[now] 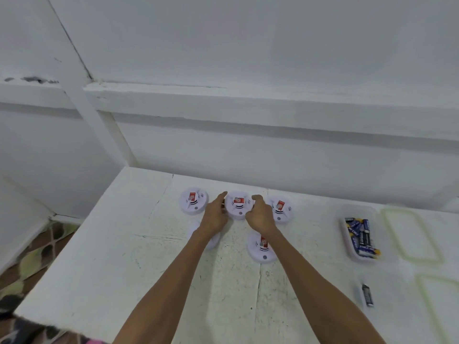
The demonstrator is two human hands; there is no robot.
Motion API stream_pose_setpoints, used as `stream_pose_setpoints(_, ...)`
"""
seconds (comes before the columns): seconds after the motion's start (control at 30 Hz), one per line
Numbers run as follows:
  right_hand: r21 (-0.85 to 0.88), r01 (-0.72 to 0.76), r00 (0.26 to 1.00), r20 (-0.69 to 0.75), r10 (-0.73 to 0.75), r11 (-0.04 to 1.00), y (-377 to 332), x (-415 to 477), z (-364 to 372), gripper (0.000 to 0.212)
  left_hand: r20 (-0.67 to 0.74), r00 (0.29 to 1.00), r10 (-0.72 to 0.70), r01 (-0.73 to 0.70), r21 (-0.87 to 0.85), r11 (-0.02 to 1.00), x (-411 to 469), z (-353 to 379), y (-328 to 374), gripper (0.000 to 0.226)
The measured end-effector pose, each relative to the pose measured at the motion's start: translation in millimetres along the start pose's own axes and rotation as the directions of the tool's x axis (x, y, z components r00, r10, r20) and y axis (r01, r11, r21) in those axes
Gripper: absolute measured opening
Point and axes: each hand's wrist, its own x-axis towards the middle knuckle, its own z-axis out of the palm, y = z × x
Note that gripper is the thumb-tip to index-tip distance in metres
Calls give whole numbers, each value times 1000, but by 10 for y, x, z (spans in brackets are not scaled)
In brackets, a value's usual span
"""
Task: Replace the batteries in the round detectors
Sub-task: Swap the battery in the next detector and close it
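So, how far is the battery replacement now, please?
Done: nothing surely; one loose battery lies on the table, front right, maybe an old one. In hand: left hand and right hand grip the middle back detector. Left: seemingly the back left detector, back right detector, front right detector and the half-hidden front left detector; the battery box holds many cells.

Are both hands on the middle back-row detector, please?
Yes, the left hand and right hand grip the middle detector from either side.
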Motion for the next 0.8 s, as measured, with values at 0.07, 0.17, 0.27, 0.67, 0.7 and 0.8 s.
stream_pose_setpoints(0.07,80,-12,999,-45,16,997,6,-11,-43,58,-50,998,31,-32,-20,999,-20,-4,-9,63)
stream_pose_setpoints(0.17,193,31,993,-117,-8,981,19,-55,-141,56,-125,989,84,-99,-115,988,-37,-1,-14,60)
stream_pose_setpoints(0.27,232,100,988,-138,-69,968,56,-142,-303,63,-161,976,147,-171,-151,974,-93,-20,3,54)
stream_pose_setpoints(0.67,413,157,971,-232,-64,897,472,-1055,-749,22,19,999,31,-9,-701,713,-842,359,595,34)
stream_pose_setpoints(0.7,440,141,972,-231,-40,887,513,-1133,-747,23,50,999,17,26,-742,670,-917,429,621,36)
stream_pose_setpoints(0.8,536,73,978,-205,46,841,620,-1361,-740,32,140,990,-29,131,-809,574,-1081,656,605,42)
